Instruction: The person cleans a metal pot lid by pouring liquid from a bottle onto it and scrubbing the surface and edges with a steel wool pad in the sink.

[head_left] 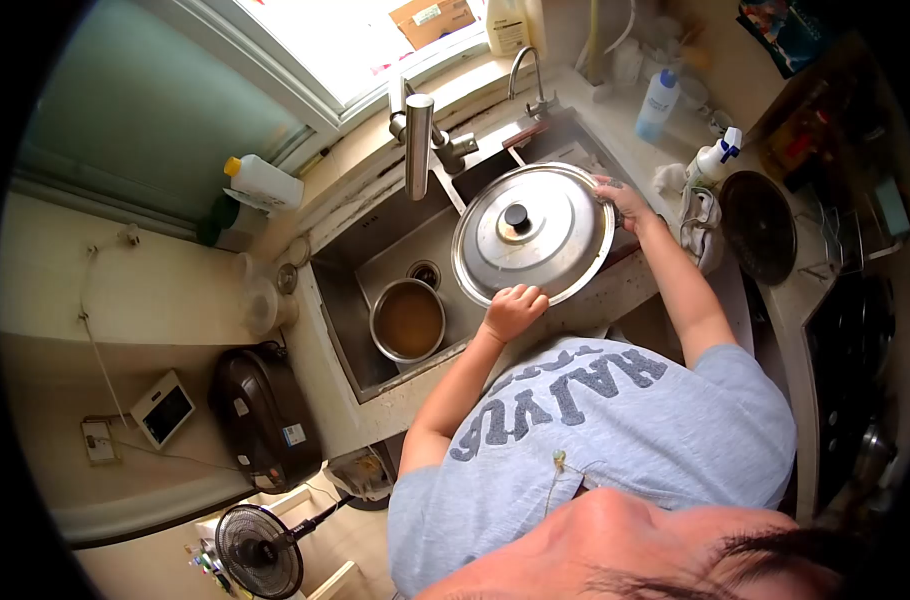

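Note:
A round steel lid (550, 245) with a black knob (517, 217) is tilted over the right part of the sink, above its near edge. My left hand (516, 312) is closed on the lid's near rim, knuckles up. At the far right side my right hand (623, 203) is closed around the rim, near what looks like a side handle. Whether a pan sits beneath the lid is hidden. In the left basin, a round metal pot (408, 320) holding brownish liquid stands near the drain (424, 272), apart from both hands.
The steel faucet (419, 147) rises behind the sink (375, 375), with a thin curved tap (524, 72) farther right. A blue-white bottle (657, 105), spray bottle (713, 160), cloth (699, 215) and dark round lid (758, 228) stand on the right counter. A white bottle (263, 182) lies left.

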Available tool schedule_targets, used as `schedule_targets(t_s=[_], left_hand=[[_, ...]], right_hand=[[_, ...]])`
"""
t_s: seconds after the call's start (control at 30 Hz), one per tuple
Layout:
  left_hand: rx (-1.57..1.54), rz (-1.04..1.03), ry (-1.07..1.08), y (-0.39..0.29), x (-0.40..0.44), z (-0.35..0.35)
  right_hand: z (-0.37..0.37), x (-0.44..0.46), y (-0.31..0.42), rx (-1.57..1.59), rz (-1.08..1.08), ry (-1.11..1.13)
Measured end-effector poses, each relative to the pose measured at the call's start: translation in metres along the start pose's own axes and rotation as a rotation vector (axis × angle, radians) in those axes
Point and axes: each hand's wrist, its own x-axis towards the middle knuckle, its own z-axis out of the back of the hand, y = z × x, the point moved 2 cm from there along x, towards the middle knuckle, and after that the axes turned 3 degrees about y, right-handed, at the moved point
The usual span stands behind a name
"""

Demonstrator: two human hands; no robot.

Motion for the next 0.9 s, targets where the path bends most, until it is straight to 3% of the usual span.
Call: schedule_targets(t_s=[0.07,0.1,0.2,0.23,0.3,0.43,0.5,0.57,0.67,0.77,0.8,0.83,0.87,0.9], left_hand=[[-0.054,-0.007,0.058,-0.010,0.001,-0.015],[-0.021,-0.022,0.126,0.019,-0.022,-0.003],[-0.127,0.021,0.158,-0.004,0.005,-0.039],[-0.132,0.032,0.160,-0.005,0.004,-0.045],[-0.148,0.029,0.273,-0.012,0.000,-0.058],[-0.362,0.137,0.272,-0.007,0.004,-0.046],[-0.447,0.341,0.241,0.001,0.002,-0.043],[-0.558,0.607,0.035,0.014,0.002,-0.036],[-0.726,0.988,-0.011,0.033,-0.006,-0.037],[-0.684,0.970,-0.037,0.028,0.013,-0.020],[-0.636,0.847,-0.054,0.024,0.021,-0.017],[-0.636,0.855,-0.050,0.019,0.030,-0.012],[-0.564,0.712,-0.065,0.012,0.044,-0.007],[-0.493,0.570,-0.079,0.004,0.053,-0.006]], right_hand=[[0.013,-0.005,-0.006,-0.096,0.052,-0.080],[-0.016,0.015,-0.038,-0.027,0.033,-0.050],[0.032,0.019,-0.017,-0.564,0.164,-0.347],[0.033,0.022,-0.021,-0.570,0.155,-0.342],[0.031,0.021,-0.022,-0.950,0.328,-0.715],[-0.038,-0.012,-0.020,-1.063,0.619,-0.415],[-0.068,-0.028,-0.033,-0.962,0.616,-0.243],[-0.093,-0.043,-0.043,-1.144,0.740,-0.197],[-0.104,-0.066,-0.053,-1.170,0.750,-0.087],[-0.098,-0.066,-0.056,-1.153,0.676,-0.042],[-0.093,-0.058,-0.055,-1.153,0.674,-0.088],[-0.096,-0.054,-0.052,-1.145,0.675,-0.134],[-0.096,-0.052,-0.053,-0.981,0.444,-0.137],[-0.093,-0.049,-0.056,-0.985,0.439,-0.132]])
